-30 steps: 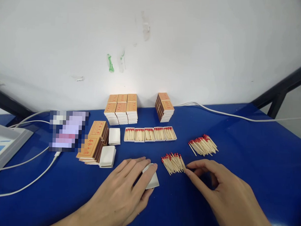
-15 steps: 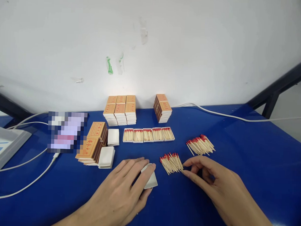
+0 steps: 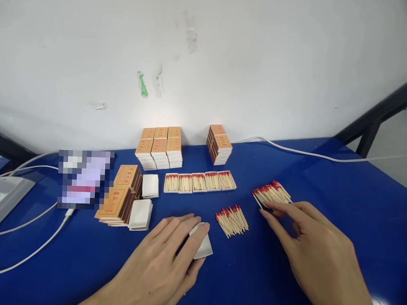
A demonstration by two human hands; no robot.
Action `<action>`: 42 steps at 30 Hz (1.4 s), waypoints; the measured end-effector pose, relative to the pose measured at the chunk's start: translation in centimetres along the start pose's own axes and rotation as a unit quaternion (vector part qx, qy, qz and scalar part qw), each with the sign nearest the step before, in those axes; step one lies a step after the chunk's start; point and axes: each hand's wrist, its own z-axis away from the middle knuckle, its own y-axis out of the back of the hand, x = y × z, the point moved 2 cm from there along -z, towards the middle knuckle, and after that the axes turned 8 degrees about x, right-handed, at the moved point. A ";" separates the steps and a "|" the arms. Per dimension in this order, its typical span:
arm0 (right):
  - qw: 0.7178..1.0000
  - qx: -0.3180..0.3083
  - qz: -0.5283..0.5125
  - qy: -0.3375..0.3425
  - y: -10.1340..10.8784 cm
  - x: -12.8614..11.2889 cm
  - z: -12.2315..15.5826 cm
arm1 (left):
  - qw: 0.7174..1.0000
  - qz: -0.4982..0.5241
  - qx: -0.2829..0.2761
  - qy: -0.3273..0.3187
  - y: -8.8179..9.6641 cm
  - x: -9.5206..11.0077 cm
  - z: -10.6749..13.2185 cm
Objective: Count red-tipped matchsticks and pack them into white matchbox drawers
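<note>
My left hand (image 3: 166, 253) is closed on an empty white matchbox tray (image 3: 204, 247), with fingers over its top and the thumb at its lower side. My right hand (image 3: 307, 240) is at the right pile of red-headed matches (image 3: 272, 193). Its thumb and forefinger pinch the lower end of a match (image 3: 259, 201) at the pile's left edge. A smaller pile of matches (image 3: 232, 221) lies on the blue table between my hands. Beyond it stands a row of several trays filled with matches (image 3: 199, 182), heads pointing away from me.
Stacked orange matchboxes (image 3: 160, 146) stand by the wall, with a smaller stack (image 3: 219, 144) to their right. On the left are more matchbox covers (image 3: 118, 196) and white trays (image 3: 140, 214). A blurred-out device (image 3: 85, 179), white cables (image 3: 26, 262) and a plastic case (image 3: 11, 194) lie farther left.
My right hand has moved right and away from me, from the smaller pile to the larger pile of matches. My left hand still holds the tray in about the same place.
</note>
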 end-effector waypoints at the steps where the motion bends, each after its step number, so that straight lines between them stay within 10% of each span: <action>1: 1.000 0.001 0.012 0.009 -0.2 -0.1 0.1 | 1.000 0.000 -0.003 0.000 0.0 0.0 0.0; 42: 0.999 0.021 0.041 0.029 -1.3 -1.2 -0.9 | 1.000 -0.005 -0.001 -0.004 0.1 0.1 0.0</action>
